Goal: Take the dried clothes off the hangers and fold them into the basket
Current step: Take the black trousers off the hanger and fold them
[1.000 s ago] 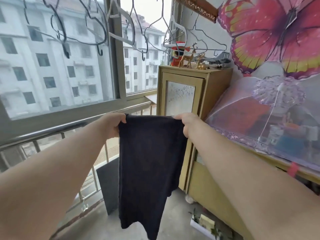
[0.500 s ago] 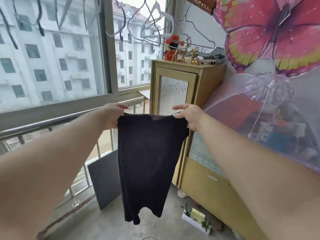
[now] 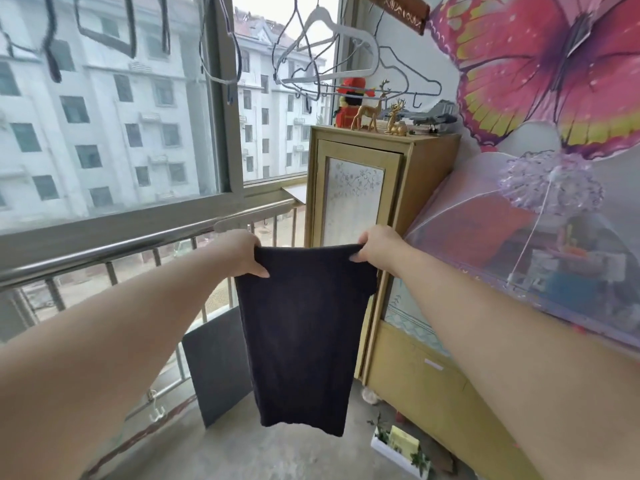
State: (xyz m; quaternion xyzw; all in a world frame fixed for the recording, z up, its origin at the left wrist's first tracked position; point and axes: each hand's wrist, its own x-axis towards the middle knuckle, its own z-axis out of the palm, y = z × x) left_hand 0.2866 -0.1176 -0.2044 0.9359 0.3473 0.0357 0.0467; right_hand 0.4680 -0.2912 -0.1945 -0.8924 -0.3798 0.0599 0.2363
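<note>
Dark garment hanging between both hands, left and right, each pinching a top corner.

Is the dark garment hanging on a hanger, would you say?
No, the left hand and right hand hold the dark garment by its top edge.

Soft daylight through the window (edges bend, slightly blurred).

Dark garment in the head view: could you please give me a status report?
Left hand and right hand each pinch a top corner. Dark garment hangs free, off the hangers. Basket not in view.
</note>
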